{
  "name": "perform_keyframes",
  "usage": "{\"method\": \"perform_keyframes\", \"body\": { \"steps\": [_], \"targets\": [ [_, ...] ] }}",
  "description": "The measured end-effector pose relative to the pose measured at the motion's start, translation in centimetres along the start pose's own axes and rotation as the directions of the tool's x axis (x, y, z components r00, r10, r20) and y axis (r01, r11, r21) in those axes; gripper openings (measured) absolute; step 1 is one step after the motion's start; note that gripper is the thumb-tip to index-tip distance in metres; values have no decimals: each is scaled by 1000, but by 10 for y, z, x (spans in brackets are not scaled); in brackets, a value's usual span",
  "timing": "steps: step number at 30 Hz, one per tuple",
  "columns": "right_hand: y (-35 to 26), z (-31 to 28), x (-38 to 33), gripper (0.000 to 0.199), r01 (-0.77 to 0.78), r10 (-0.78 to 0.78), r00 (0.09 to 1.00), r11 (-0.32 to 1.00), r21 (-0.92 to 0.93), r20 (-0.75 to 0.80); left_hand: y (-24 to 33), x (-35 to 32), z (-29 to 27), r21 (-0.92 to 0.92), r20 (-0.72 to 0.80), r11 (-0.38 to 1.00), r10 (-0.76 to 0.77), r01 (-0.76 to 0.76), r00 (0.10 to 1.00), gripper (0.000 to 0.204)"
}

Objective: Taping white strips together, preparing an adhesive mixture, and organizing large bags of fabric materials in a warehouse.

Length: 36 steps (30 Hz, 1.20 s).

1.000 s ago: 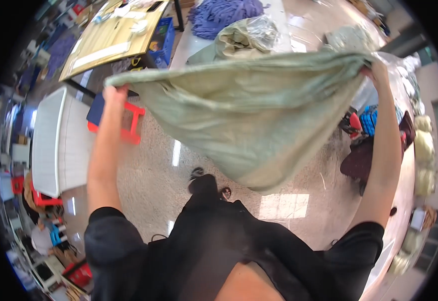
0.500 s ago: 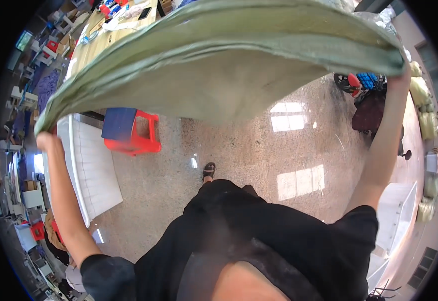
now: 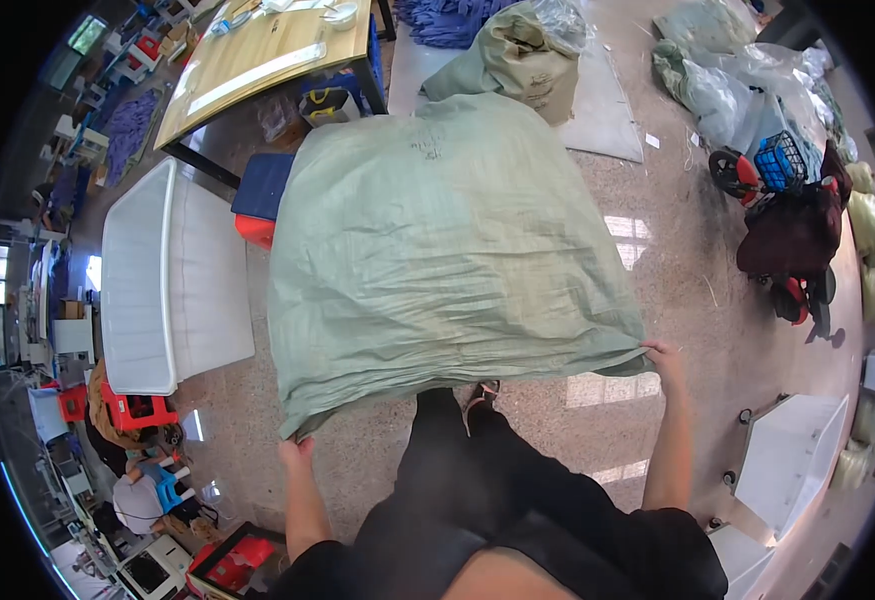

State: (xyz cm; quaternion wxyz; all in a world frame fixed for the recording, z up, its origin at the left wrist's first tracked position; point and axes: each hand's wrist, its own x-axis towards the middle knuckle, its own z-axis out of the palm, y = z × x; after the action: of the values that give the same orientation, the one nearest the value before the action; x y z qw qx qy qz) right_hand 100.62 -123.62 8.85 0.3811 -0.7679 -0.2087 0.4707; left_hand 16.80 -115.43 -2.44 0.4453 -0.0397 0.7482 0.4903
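A large pale green woven sack (image 3: 447, 250) billows out flat in front of me, just above the speckled floor. My left hand (image 3: 295, 450) grips its near left corner. My right hand (image 3: 663, 355) grips its near right corner. Both arms reach down and forward from my dark shirt. The sack hides most of a blue and red stool (image 3: 257, 195) and part of my legs and feet.
A long white tub (image 3: 142, 280) lies on the left. A wooden table (image 3: 257, 60) stands at the back left. A filled sack (image 3: 522, 55) on a grey mat sits at the back. A cart with a blue basket (image 3: 782, 165) is on the right, a white bin (image 3: 792, 460) lower right.
The sack was held high overhead and spread wide; now both hands have swung down low and the sack has come down over the floor in front of me.
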Motion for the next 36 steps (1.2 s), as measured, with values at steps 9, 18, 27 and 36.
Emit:
{"method": "perform_keyframes", "body": {
  "steps": [9, 18, 27, 36],
  "targets": [
    [83, 91, 66, 22, 67, -158, 968, 910, -408, -194, -82, 67, -7, 605, 227, 781, 18, -155, 974, 19],
    [204, 212, 93, 21, -49, -87, 978, 789, -613, -191, -204, 202, -49, 899, 438, -10, -6, -438, 899, 25],
    [343, 289, -28, 76, 27, 230, 967, 343, -939, 112, -236, 204, -98, 546, 814, -392, 459, -741, 357, 37],
    [259, 283, -252, 74, -534, 527, 745, 839, -106, 410, -160, 46, -134, 942, 225, -64, -605, -328, 764, 19]
  ]
}}
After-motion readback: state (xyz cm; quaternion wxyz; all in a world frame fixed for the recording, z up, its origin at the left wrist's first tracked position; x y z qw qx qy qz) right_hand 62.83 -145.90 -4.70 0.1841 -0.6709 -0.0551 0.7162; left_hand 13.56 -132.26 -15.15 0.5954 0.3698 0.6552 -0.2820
